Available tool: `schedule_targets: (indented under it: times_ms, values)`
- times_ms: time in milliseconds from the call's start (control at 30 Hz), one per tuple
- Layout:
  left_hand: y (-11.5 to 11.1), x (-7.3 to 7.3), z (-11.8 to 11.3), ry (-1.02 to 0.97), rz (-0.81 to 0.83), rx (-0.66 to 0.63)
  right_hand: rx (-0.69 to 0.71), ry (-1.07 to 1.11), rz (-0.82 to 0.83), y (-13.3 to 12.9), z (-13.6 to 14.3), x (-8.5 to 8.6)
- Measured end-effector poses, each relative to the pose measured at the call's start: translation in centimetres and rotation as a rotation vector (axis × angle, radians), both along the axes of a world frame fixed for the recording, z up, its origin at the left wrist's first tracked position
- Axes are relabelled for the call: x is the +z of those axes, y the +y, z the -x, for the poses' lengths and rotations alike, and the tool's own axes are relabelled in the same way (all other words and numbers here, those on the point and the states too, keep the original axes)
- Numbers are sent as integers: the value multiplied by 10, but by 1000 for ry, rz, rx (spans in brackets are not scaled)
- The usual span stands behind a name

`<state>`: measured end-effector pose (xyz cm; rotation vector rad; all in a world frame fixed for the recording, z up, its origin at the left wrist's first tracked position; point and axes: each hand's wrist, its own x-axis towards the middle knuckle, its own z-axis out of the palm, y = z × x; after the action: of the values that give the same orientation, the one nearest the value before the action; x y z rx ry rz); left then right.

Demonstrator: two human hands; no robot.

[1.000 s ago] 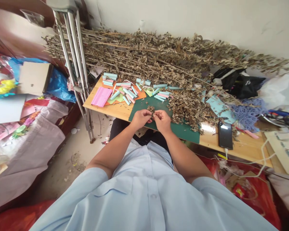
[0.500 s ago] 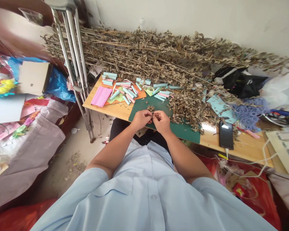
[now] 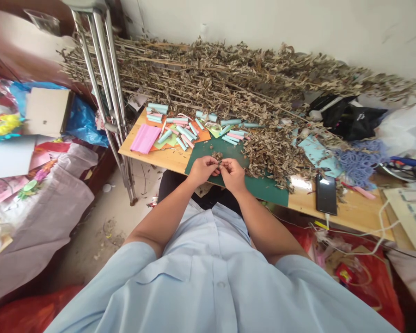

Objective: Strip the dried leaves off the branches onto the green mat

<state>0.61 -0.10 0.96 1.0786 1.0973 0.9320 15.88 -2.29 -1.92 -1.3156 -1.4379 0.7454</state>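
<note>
Both hands meet at the front of a green mat [image 3: 266,190], fingertips close together. My left hand [image 3: 204,170] is closed in a pinch, and my right hand [image 3: 233,174] pinches from the other side. Bits of dry brown leaf show at the fingertips, though which hand grips them is hard to see. Just beyond the fingers lies a small heap of crumbled leaf [image 3: 217,156]. A larger pile of dried leaves [image 3: 266,155] covers the mat's right part.
Long dried stalks [image 3: 201,74] lie along the wall. Blue and pink paper rolls [image 3: 183,134] and a pink sheet [image 3: 145,138] are at the left of the table. A phone [image 3: 326,194] with a cable lies right. Metal crutches [image 3: 107,83] stand at the left.
The fingertips have shifted very slightly against each other. Otherwise the hands and the things on the table keep their places.
</note>
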Motion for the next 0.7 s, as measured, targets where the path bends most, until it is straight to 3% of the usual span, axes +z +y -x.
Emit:
schedule_targets:
  times_ms: [300, 700]
  values:
    - [-1, -1, -3, 65, -11, 17, 22, -98, -65, -4, 0, 4]
    - [-4, 2, -2, 120, -51, -3, 31, -36, -26, -3, 0, 1]
